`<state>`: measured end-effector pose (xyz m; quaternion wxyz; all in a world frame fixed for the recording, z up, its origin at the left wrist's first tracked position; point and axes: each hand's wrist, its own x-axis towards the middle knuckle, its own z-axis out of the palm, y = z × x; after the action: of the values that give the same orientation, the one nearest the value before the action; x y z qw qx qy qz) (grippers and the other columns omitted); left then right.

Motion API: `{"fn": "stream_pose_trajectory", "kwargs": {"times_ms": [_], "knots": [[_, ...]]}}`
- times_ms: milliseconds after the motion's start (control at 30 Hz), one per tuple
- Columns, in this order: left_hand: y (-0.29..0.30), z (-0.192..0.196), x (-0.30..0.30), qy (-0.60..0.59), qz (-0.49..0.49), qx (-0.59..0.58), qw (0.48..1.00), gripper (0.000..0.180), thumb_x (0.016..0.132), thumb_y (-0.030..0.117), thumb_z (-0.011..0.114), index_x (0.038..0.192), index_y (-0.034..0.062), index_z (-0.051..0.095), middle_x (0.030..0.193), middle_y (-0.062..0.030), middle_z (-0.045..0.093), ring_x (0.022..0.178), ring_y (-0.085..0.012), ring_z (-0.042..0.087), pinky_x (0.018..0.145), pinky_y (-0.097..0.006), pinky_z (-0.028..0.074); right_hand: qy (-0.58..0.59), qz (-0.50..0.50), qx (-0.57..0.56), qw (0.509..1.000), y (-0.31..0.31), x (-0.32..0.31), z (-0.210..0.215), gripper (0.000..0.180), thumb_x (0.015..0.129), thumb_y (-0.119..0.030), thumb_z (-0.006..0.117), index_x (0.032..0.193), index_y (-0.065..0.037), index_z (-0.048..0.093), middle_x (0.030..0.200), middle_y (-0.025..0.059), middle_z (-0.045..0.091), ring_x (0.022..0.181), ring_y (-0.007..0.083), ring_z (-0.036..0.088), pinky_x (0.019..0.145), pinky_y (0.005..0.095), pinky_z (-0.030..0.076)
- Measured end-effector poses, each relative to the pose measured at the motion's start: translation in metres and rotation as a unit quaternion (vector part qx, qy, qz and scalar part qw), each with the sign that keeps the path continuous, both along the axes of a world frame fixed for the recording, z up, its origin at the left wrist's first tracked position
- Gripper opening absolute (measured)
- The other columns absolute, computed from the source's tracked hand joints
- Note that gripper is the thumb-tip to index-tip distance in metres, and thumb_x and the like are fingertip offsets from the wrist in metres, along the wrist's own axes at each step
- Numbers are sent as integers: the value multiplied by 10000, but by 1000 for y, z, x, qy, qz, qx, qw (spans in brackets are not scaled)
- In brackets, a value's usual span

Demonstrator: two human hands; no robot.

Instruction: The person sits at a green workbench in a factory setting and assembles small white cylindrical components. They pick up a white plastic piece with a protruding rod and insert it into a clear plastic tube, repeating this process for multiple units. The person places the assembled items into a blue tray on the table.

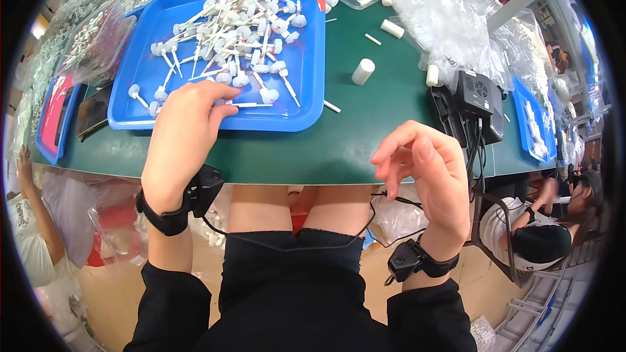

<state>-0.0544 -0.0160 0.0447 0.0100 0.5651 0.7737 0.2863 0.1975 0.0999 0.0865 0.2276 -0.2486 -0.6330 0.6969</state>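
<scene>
With left hand (186,120) in blue tray (312,65), pinch one slim white stick (255,105) mid-shaft — cannot tell if grasped — with nothing held in loose right hand (430,166).

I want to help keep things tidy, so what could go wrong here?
The left hand is reaching into the blue tray, where the white stick-like parts lie crisscrossed, so moving one might drag others along. The loose white cylinder lies on its side on the green table, so a bump could roll it away. And the thin black cable hangs from the left wrist device, so it might snag.
</scene>
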Motion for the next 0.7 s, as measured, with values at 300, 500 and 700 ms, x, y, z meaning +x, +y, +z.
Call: {"fn": "stream_pose_trajectory", "kwargs": {"times_ms": [300,500,700], "knots": [[-1,3,-6,37,64,-47,996,142,737,49,657,865,-11,650,888,-132,643,759,-259,608,697,-339,468,-1,-2,15,1000,-5,2,4,230,888,-206,574,882,18,625,737,26,581,589,50,489,534,176,382],[-5,2,-4,30,84,-23,996,86,764,63,641,839,20,637,841,-105,599,768,-287,587,688,-365,454,6,-7,64,998,-13,2,8,188,837,-175,640,873,9,627,759,28,614,616,47,518,545,179,386],[-8,0,-2,40,52,64,996,76,762,26,641,830,20,606,841,-107,571,743,-298,565,652,-377,447,-13,-12,88,996,-20,4,13,198,791,-178,689,857,-1,630,744,18,626,581,32,520,520,171,374]]}}
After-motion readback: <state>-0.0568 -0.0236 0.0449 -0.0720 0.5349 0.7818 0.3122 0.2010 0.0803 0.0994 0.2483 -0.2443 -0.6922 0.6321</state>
